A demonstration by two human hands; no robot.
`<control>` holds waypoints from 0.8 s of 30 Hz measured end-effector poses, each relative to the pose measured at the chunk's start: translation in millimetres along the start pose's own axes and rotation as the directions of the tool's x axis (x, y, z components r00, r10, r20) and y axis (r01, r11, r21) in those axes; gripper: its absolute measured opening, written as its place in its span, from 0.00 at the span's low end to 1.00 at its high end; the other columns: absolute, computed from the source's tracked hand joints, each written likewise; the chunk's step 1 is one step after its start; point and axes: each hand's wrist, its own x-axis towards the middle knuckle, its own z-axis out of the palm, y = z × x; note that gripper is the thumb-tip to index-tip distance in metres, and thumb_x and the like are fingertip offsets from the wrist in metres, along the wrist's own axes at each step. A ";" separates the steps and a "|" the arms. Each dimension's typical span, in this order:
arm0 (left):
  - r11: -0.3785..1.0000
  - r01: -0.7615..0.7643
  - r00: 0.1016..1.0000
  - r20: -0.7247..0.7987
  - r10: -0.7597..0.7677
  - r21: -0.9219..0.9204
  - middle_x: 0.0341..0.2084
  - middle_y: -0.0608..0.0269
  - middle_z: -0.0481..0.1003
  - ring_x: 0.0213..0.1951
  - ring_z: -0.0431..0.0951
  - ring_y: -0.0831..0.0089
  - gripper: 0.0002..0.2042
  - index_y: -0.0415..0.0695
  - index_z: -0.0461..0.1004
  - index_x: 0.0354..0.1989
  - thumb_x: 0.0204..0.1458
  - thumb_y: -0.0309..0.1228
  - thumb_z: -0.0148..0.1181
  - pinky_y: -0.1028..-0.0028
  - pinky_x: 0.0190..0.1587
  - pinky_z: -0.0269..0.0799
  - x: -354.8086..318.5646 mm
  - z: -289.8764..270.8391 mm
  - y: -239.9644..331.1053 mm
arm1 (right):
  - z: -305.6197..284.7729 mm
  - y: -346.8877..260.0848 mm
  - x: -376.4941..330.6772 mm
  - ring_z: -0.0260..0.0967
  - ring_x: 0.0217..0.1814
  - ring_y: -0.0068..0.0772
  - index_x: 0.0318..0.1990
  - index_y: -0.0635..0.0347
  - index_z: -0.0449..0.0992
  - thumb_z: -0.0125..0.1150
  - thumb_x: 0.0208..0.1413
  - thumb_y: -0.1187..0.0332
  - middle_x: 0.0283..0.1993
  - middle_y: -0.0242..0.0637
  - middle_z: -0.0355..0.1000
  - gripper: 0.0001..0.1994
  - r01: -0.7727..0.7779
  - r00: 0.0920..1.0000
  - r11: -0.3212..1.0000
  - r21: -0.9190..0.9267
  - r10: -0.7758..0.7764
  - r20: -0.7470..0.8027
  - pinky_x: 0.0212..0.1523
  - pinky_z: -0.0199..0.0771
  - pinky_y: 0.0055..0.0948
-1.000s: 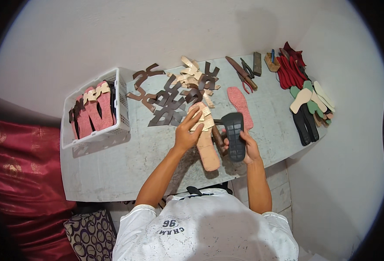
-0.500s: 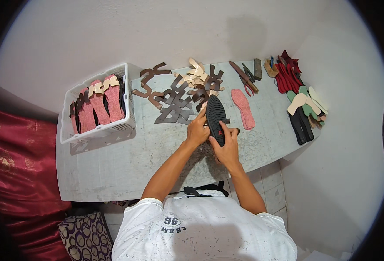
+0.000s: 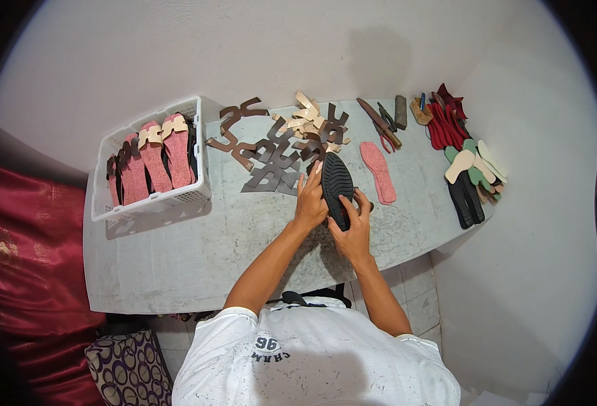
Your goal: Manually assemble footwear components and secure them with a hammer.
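Note:
Both hands hold a black sandal (image 3: 338,179) over the middle of the table, its ridged outsole facing up and its toe end pointing away from me. My left hand (image 3: 310,203) grips the left edge, fingers along the side. My right hand (image 3: 352,229) is closed round the heel half, with a finger pressed on the tread. The sandal's underside is hidden. Just beyond it lie cut grey strap pieces (image 3: 266,177), brown strap pieces (image 3: 234,145) and beige strap pieces (image 3: 303,122). To the right of my hands lies a pink insole (image 3: 378,172).
A white plastic basket (image 3: 204,183) at the left holds several pink-topped sandals. Pincers (image 3: 379,125) and a dark block (image 3: 400,111) lie at the back. Red strips (image 3: 444,122), pale and green sole shapes (image 3: 474,162) and black soles (image 3: 464,203) fill the table's right end.
The sandal has moved slightly toward me. My right fingers have shifted on the tread, and the strap end that stuck out at its right edge no longer shows.

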 end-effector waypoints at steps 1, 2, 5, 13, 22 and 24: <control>1.000 -0.008 1.000 -0.009 0.008 -0.016 0.64 0.55 0.60 0.70 0.49 0.56 0.18 0.43 0.74 0.53 0.56 0.36 0.52 0.43 0.65 0.34 0.1 1.0 -0.4 | 2.0 -0.9 1.5 0.59 0.62 0.57 0.55 0.64 0.69 0.66 0.43 0.72 0.59 0.56 0.58 0.27 0.017 1.000 1.000 0.023 -0.017 0.004 0.58 0.65 0.44; 1.000 -0.009 1.000 -0.008 0.009 -0.016 0.64 0.55 0.60 0.70 0.49 0.56 0.18 0.43 0.74 0.53 0.56 0.36 0.52 0.43 0.65 0.34 -0.1 2.1 -1.6 | 3.0 -0.9 3.0 0.60 0.63 0.59 0.53 0.68 0.70 0.65 0.43 0.73 0.64 0.59 0.56 0.25 0.035 0.999 0.998 0.047 -0.035 0.007 0.61 0.63 0.44; 0.999 0.000 1.000 0.013 0.001 -0.042 0.65 0.54 0.58 0.70 0.48 0.56 0.19 0.43 0.71 0.55 0.57 0.35 0.50 0.44 0.66 0.31 -2.0 6.4 -5.9 | 8.1 8.1 2.3 0.56 0.65 0.61 0.51 0.70 0.70 0.64 0.43 0.73 0.68 0.59 0.50 0.24 0.101 0.995 0.995 0.010 -0.101 0.017 0.62 0.60 0.47; 0.988 0.008 1.000 0.024 -0.005 -0.156 0.67 0.47 0.54 0.70 0.47 0.55 0.24 0.42 0.61 0.64 0.59 0.35 0.43 0.48 0.67 0.28 -2.8 14.2 -16.5 | -1.4 14.2 19.5 0.42 0.71 0.67 0.45 0.71 0.70 0.65 0.44 0.70 0.71 0.58 0.45 0.20 0.237 0.971 0.956 -0.175 -0.227 0.074 0.65 0.50 0.55; 0.984 -0.032 0.998 0.056 0.043 -0.175 0.62 0.52 0.63 0.69 0.50 0.57 0.21 0.43 0.65 0.60 0.60 0.35 0.39 0.47 0.67 0.27 -2.0 13.8 -15.7 | 2.0 25.1 35.0 0.47 0.71 0.59 0.38 0.66 0.66 0.65 0.46 0.68 0.66 0.56 0.52 0.16 0.166 0.979 0.970 0.178 -0.184 0.090 0.64 0.56 0.44; 0.988 -0.042 0.998 0.035 0.048 -0.150 0.63 0.52 0.61 0.69 0.50 0.58 0.22 0.43 0.64 0.61 0.60 0.35 0.38 0.46 0.66 0.26 -3.6 13.5 -21.9 | 3.3 20.4 35.5 0.48 0.71 0.59 0.46 0.68 0.65 0.64 0.47 0.67 0.65 0.56 0.51 0.21 0.059 0.986 0.964 0.260 -0.097 0.135 0.64 0.56 0.45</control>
